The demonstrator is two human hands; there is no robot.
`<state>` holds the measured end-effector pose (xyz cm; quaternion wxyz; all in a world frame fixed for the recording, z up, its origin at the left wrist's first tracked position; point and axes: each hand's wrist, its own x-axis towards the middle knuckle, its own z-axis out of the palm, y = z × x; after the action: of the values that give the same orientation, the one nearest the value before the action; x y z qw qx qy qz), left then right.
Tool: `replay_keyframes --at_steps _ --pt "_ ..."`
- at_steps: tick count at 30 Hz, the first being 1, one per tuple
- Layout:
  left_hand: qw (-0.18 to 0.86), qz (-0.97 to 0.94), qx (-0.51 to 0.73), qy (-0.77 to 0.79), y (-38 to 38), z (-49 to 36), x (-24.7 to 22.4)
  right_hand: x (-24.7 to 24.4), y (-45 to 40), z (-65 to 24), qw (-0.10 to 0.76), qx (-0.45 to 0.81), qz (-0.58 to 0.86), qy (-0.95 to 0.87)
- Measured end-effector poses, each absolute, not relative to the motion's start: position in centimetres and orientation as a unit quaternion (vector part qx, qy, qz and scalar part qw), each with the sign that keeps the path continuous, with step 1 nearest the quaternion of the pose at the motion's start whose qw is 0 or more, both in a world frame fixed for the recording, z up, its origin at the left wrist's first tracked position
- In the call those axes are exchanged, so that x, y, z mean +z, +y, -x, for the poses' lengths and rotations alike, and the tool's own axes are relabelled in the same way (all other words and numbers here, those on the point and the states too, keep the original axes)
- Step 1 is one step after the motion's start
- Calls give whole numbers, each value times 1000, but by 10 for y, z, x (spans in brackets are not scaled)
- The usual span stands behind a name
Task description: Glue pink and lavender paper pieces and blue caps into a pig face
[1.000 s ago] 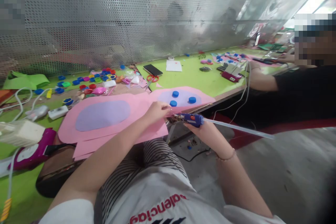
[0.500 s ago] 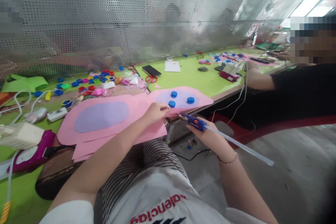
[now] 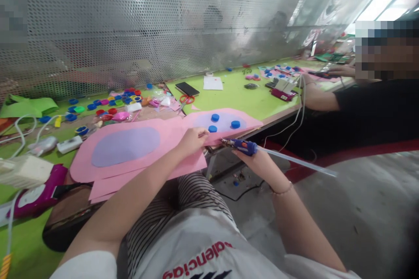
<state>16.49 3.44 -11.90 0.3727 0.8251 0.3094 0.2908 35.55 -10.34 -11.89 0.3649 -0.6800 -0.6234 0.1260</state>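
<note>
- Your right hand [image 3: 257, 162] is closed around the blue glue gun [image 3: 248, 147], with a long clear glue stick [image 3: 297, 164] jutting out of its back end.
- The gun's nozzle [image 3: 225, 141] points left, just beside your left fingertips; you cannot tell here whether it touches anything.
- Your left hand [image 3: 191, 140] has its fingertips drawn together at the near edge of the pink paper [image 3: 175, 128]; whether they pinch something small is too fine to tell.
- The pink paper lies in front of you along the table edge, with one purple oval [image 3: 126, 146] left of your left hand.
- Three blue caps [image 3: 235, 124] sit beyond your fingertips on the paper's other purple patch [image 3: 225, 118].
- Past the paper lie red-handled scissors [image 3: 187, 99], a black phone [image 3: 187, 89] and a white card [image 3: 213, 83].
- Loose coloured caps [image 3: 92, 107] lie scattered behind the paper, to the left.
- Further right, another person's arm [image 3: 319, 97] rests by the table.
</note>
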Motion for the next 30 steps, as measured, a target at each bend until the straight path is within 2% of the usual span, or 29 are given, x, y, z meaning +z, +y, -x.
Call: replay_keyframes --at_steps 9,18,30 --pt "360 -819 312 319 34 -166 -126 -119 -95 -358 371 132 686 -612" --pt "361 -816 324 314 35 -166 -126 -113 -116 -357 330 155 701 -613" --pt "339 -837 295 314 33 -165 -126 -126 -148 -383 344 107 727 -585"
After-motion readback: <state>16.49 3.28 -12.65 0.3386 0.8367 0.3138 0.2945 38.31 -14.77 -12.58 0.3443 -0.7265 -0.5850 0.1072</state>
